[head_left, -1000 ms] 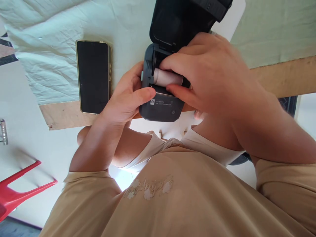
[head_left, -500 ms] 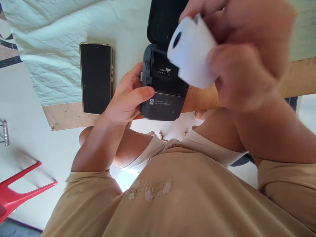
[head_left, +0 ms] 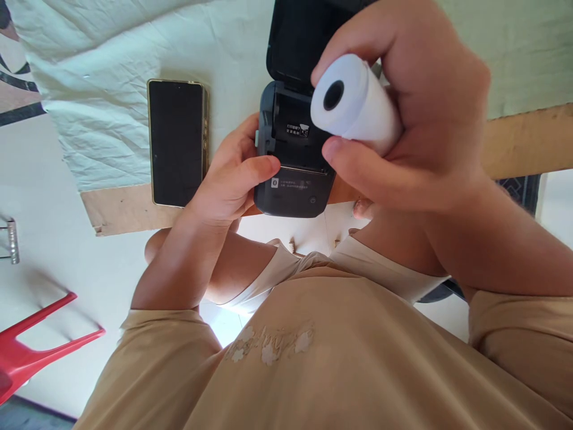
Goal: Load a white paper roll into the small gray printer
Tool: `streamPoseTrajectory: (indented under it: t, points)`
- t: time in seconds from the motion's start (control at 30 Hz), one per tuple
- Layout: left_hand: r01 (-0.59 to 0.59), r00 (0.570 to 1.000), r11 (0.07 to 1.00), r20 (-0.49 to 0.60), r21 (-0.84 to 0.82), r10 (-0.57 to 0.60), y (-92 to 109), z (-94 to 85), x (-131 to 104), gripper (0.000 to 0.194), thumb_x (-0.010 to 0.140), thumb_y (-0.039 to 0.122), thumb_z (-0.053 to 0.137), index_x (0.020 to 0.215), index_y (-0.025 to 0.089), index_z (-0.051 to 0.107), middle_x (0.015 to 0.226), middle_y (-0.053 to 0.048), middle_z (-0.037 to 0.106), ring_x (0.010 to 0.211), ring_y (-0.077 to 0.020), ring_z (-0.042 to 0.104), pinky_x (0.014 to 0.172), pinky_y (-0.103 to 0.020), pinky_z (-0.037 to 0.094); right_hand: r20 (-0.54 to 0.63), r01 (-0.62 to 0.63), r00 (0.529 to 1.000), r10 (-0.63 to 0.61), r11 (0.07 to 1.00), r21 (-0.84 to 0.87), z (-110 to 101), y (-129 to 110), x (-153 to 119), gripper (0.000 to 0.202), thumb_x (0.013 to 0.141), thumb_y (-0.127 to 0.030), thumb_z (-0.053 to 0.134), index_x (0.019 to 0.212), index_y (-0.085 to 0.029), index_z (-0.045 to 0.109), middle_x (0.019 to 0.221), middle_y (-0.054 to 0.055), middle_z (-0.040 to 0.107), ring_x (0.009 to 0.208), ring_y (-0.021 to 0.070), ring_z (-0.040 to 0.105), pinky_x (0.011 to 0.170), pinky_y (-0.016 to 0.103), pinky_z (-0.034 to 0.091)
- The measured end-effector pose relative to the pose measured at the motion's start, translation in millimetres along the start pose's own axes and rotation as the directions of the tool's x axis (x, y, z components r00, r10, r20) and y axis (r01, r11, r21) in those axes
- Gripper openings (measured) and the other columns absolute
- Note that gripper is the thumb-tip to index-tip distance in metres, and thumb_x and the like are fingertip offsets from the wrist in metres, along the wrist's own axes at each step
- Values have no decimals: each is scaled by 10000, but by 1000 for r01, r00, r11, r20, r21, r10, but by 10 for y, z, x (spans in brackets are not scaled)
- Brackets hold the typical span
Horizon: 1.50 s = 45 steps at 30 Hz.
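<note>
A small dark grey printer (head_left: pixel 290 191) sits at the table's near edge with its lid (head_left: pixel 295 36) swung up and its paper bay empty. My left hand (head_left: pixel 233 179) grips the printer's left side, thumb across its front corner. My right hand (head_left: pixel 416 113) holds a white paper roll (head_left: pixel 358 107) above the open bay, pinched between thumb and fingers, its dark core hole facing me.
A black phone (head_left: pixel 176 143) lies face up on the pale cloth (head_left: pixel 111 89) left of the printer. The bare wooden table edge (head_left: pixel 120 209) runs below it. A red plastic chair (head_left: pixel 36 352) stands at lower left on the floor.
My right hand has lifted the paper roll out of the printer's bay and turned it so its end faces me. The left hand has stayed on the printer.
</note>
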<state>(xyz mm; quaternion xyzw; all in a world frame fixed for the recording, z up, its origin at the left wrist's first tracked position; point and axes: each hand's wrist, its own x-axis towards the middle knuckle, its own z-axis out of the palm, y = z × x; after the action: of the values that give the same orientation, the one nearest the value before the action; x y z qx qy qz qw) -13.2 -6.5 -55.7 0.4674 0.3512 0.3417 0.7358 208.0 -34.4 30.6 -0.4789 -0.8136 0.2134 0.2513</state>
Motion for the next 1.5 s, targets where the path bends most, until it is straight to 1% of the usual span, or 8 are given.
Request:
streamPoseTrajectory:
  t: [0.1,0.3,0.53,0.7,0.83,1.03,1.2,1.5]
  points:
    - [10,1000,999,-28,44,-9,30,20,-6,768,734,697,888,1311,229,691,1095,-126,804,1080,-389,823,632,-391,670,-279,199,943,-183,980,30,-13,0,-42,432,991,-379,502,1220,-111,752,1176,76,772,1127,221,692,1054,362,520]
    - [-5,1000,999,-17,52,6,-16,-41,-3,750,735,644,906,1313,220,685,1063,-119,801,997,-374,832,620,-383,651,-103,-3,994,19,988,153,-47,-9,-74,435,1066,-400,551,1424,-176,656,1335,38,693,1108,153,682,975,285,534]
    - [-16,1000,999,-9,33,17,-29,-32,-1,721,743,612,905,1302,207,696,1059,-113,800,898,-339,833,565,-350,617,-118,-138,984,131,989,-49,78,55,-46,285,939,-534,620,969,-250,604,914,31,690,878,199,635,867,364,500]
    - [-33,999,999,-8,24,33,-60,-64,-7,736,717,641,911,1290,232,695,1044,-111,798,942,-345,828,589,-362,625,-102,-48,994,36,992,-114,106,-39,-10,114,1010,-304,517,913,-263,560,1045,27,717,1068,207,701,872,335,480]
    - [-13,1000,1000,-8,21,14,-61,-73,-5,743,698,647,918,1277,242,690,1045,-110,790,853,-320,816,571,-363,594,-101,-142,987,127,976,-164,130,-85,39,178,1023,-405,552,969,-247,612,1118,55,746,1066,244,700,880,362,479]
    - [-29,999,999,-34,38,30,-76,-66,-1,757,698,668,913,1285,245,693,1025,-102,793,914,-334,814,586,-360,603,29,-167,983,179,956,-241,170,-125,89,194,1028,-234,472,987,-259,659,1244,20,775,1162,244,701,976,387,483]
    - [-11,1000,999,-23,49,12,-89,-87,-6,795,708,664,917,1332,242,666,1064,-118,794,1038,-371,808,659,-395,640,-129,-117,988,84,956,-267,219,-103,27,253,1072,-270,483,929,-251,691,1335,9,761,1190,206,703,961,351,500]
    - [-88,996,996,-3,-8,88,9,-2,-20,583,723,636,890,1117,248,705,969,-86,755,1001,-331,790,585,-349,597,-226,179,941,-250,939,-294,247,-117,-81,348,1062,-288,443,836,-278,707,797,16,674,774,191,569,748,346,427]
